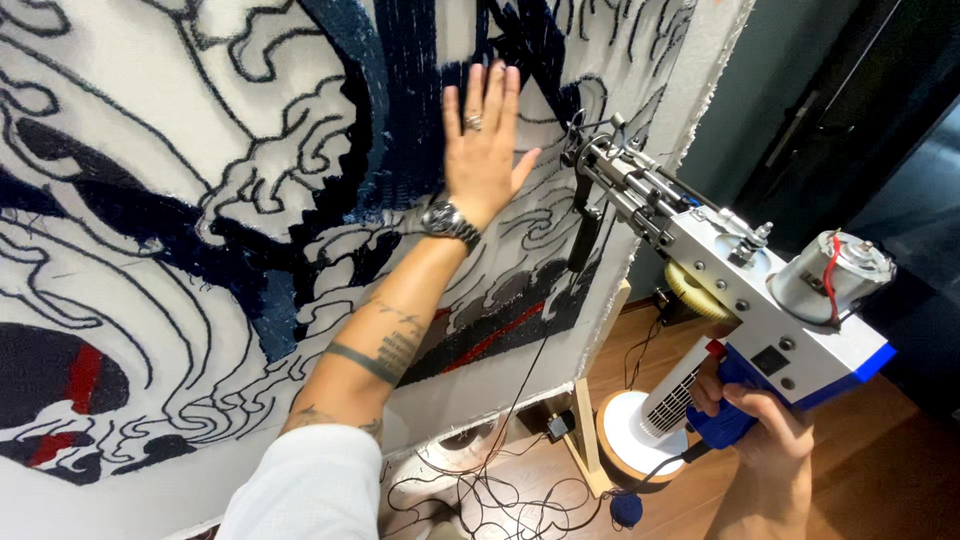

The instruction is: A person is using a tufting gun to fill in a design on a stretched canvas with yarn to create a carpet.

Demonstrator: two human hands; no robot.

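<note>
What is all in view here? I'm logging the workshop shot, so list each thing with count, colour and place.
tufting cloth: one, white with navy, black and red design, stretched upright, left.
wooden frame leg: one, pale wood, below cloth edge.
tufting gun: one, silver and blue, right.
yarn cone: one, white, on floor.
loose yarn: tangle, dark, on floor.
wristwatch: one, silver, left wrist.
left hand: flat on cloth.
right hand: grip on gun handle.

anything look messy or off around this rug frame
Loose dark yarn lies tangled on the wooden floor below the cloth, near the frame's foot. The cloth's right edge is frayed. Nothing else stands out.
</note>
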